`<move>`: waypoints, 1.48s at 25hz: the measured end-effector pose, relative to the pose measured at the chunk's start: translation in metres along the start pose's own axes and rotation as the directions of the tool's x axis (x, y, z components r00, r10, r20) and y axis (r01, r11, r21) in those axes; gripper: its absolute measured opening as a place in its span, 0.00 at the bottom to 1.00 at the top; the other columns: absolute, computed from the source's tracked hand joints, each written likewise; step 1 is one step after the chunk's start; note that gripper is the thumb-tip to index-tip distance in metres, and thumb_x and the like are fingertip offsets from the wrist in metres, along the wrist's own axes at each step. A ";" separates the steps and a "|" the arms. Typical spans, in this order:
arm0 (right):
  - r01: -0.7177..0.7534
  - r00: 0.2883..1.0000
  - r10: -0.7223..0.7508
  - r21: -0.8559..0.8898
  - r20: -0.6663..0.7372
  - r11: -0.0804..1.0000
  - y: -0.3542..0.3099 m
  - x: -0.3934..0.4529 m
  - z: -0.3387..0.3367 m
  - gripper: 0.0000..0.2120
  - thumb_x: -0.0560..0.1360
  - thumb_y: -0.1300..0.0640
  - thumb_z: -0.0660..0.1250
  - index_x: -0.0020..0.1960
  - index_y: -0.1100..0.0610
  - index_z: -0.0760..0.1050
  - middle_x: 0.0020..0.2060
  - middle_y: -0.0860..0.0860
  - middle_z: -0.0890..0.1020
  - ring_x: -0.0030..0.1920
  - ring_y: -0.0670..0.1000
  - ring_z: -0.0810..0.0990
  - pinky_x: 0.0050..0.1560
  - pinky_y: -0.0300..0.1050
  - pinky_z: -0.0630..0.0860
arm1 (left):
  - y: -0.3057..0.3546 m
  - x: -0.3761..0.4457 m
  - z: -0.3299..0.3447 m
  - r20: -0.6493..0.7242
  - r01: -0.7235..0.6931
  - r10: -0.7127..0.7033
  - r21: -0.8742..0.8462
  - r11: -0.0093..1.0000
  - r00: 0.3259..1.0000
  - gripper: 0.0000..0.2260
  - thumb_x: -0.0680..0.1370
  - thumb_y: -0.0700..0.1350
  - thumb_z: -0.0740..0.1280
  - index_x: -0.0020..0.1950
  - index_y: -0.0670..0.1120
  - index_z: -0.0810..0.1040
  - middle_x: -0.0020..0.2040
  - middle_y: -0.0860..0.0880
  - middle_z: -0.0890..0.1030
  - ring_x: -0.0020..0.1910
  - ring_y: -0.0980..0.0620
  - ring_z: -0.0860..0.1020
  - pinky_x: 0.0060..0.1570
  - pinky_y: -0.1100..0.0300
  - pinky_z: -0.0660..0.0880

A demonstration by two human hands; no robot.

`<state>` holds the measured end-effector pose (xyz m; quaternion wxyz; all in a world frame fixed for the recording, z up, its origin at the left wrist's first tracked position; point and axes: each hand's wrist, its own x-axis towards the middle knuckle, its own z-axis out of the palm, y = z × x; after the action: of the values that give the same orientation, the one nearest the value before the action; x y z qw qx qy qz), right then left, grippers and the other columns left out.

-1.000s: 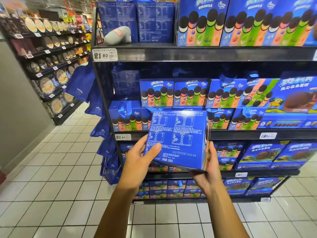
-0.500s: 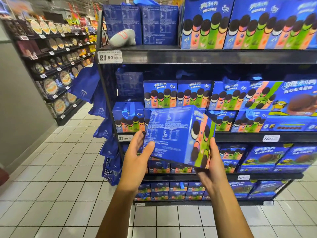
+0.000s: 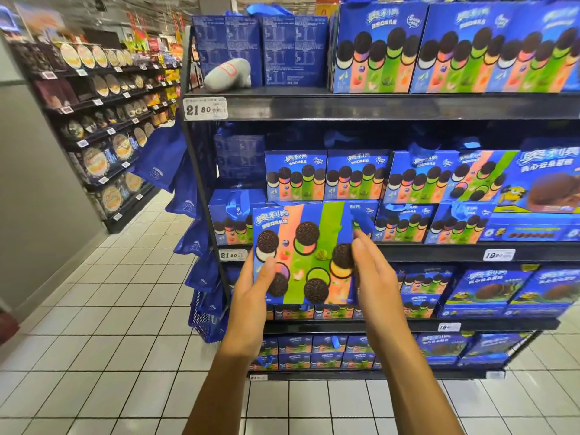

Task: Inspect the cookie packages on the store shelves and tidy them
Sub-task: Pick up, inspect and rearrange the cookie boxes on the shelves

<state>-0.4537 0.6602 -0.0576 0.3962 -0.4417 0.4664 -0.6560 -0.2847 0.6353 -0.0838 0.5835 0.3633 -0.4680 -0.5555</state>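
**A:** Why is that blue cardboard cookie gift box with the pink and green stripes turned printed face toward you?

**B:** My guess is that you're checking the front before it goes back. It hangs in the air between your two hands, in front of the middle shelf's edge and not resting on any shelf.

**A:** And your hands?

**B:** Your left hand cups the lower left corner from below, thumb pressed flat on the front face, fingers hidden behind the box. It is gripping the box. Your right hand lies along the right edge with fingers fairly straight and pointing up, steadying rather than clamping, as far as I can tell. Both forearms reach up and forward from the bottom of the view, roughly parallel.

**A:** What's behind it?

**B:** Just behind the box, the black metal shelf carries stacked matching boxes, most facing out in rows. One striped box in the upper row sits tilted against its neighbours, so it likely needs straightening. Higher up, a grey plush toy lies on the top shelf beside boxes turned back-side out. Far left, another aisle holds round tins.
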 end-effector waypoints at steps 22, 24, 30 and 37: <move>-0.278 0.935 0.211 0.221 0.284 0.935 0.016 0.001 -0.022 0.25 0.74 0.40 0.68 0.67 0.50 0.79 0.62 0.52 0.83 0.62 0.52 0.82 0.52 0.42 0.82 | -0.022 0.011 -0.029 0.021 0.233 -0.237 -0.291 0.928 0.971 0.20 0.76 0.56 0.63 0.65 0.50 0.80 0.64 0.45 0.81 0.61 0.47 0.81 0.52 0.50 0.81; -0.197 0.962 0.154 0.184 0.226 0.963 0.012 0.000 -0.022 0.19 0.77 0.42 0.65 0.64 0.47 0.80 0.62 0.51 0.84 0.60 0.50 0.83 0.51 0.40 0.81 | -0.016 0.016 -0.032 -0.073 0.099 -0.105 -0.087 0.991 0.992 0.23 0.75 0.58 0.66 0.68 0.52 0.75 0.68 0.49 0.78 0.65 0.51 0.78 0.61 0.48 0.76; 0.030 0.991 0.007 -0.276 0.132 0.961 0.002 -0.009 0.004 0.41 0.70 0.29 0.64 0.80 0.41 0.59 0.76 0.37 0.66 0.75 0.38 0.64 0.76 0.50 0.64 | -0.008 0.012 -0.012 0.077 0.090 -0.079 -0.143 0.986 0.994 0.31 0.73 0.61 0.71 0.71 0.48 0.72 0.64 0.45 0.81 0.61 0.44 0.81 0.52 0.50 0.81; 0.069 0.994 -0.053 -0.181 0.094 0.981 -0.006 -0.001 -0.016 0.26 0.73 0.37 0.70 0.69 0.37 0.68 0.69 0.35 0.73 0.69 0.38 0.72 0.68 0.43 0.72 | -0.014 0.011 -0.038 -0.074 0.148 -0.211 -0.492 0.858 0.975 0.16 0.75 0.56 0.62 0.53 0.52 0.86 0.52 0.48 0.86 0.49 0.49 0.85 0.39 0.53 0.83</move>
<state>-0.4693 0.6665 -0.0550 0.3539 -0.5192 0.4931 -0.6017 -0.2539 0.6186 -0.1067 0.6294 0.2821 -0.2411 -0.6828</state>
